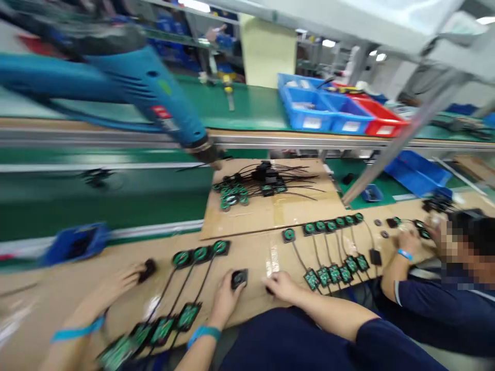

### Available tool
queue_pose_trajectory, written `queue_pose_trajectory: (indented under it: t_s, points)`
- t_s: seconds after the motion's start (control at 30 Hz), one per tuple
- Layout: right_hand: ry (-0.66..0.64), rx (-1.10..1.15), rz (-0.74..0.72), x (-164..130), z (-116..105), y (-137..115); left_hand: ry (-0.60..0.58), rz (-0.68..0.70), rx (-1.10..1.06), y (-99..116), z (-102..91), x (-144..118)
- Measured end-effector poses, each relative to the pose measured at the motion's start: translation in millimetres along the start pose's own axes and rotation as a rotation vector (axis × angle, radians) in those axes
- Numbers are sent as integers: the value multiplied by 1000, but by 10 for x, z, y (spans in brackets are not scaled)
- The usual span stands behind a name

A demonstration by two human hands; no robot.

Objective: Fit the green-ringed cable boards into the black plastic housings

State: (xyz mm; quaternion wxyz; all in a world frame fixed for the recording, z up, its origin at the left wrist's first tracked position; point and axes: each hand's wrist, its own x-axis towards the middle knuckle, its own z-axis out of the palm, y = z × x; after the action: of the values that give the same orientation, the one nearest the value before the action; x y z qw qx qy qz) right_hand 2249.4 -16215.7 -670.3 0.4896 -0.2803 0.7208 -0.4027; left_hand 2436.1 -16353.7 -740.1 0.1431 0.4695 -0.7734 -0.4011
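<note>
The left hand lies low on the cardboard sheet at the near left, fingers stretched out and touching a small dark part at their tips; whether it grips the part is not clear through the blur. The right hand rests near the middle of the sheet, fingers curled loosely over a small black round part, apparently pinching it. Between the two hands runs a row of green coil discs with black wires leading near to green circuit boards.

Just right of the right hand, another person's hand in a dark blue sleeve presses on the cardboard. Further right lies a second row of coils and boards, and a second co-worker's hand with a blue wristband works at the far right. A blue heat gun hangs over the far left, its nozzle above a pile of wired coils. Blue and red bins stand on the far green bench
</note>
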Motion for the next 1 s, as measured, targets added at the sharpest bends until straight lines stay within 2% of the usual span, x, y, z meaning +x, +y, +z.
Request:
queue_pose_trajectory:
  t_s: [0.07, 0.13, 0.2, 0.27, 0.33, 0.4, 0.47, 0.53, 0.6, 0.63, 0.7, 0.73, 0.8, 0.9, 1.0]
  points:
    - [-9, 27, 33, -34, -157, 20, -16, -19, -29, 221, 9, -5]
    - [-44, 43, 67, -20, -273, 29, -18, 23, -67, 401, -53, -91]
    - [-116, 73, 91, 51, -292, 14, 49, 15, -57, 448, -240, -313]
    - [-204, 116, 129, 138, -210, -19, 187, -83, -5, 364, -538, -719]
    - [-311, 103, 183, 218, -74, -51, 370, -281, 90, 197, -899, -1302]
    - [-431, 1, 222, 315, 81, -83, 559, -537, 189, -11, -1286, -2029]
    - [-525, -123, 226, 448, 275, -128, 729, -803, 265, -219, -1659, -2875]
    - [-600, -230, 204, 574, 520, -195, 868, -1048, 316, -376, -1948, -3771]
    - [-664, -304, 176, 625, 782, -280, 936, -1268, 341, -466, -2098, -4575]
    - [-699, -335, 168, 614, 908, -325, 940, -1354, 338, -498, -2121, -4898]
    - [-772, -382, 160, 529, 1156, -407, 900, -1460, 308, -571, -2096, -5339]
    - [-807, -403, 157, 465, 1284, -441, 867, -1488, 288, -620, -2062, -5459]
    - [-872, -448, 149, 310, 1564, -496, 792, -1521, 246, -743, -1985, -5536]
    - [-1000, -519, 83, 36, 2042, -559, 691, -1597, 193, -934, -1901, -5435]
    - [-1218, -611, -65, -304, 2541, -624, 640, -1668, 176, -1024, -1869, -5308]
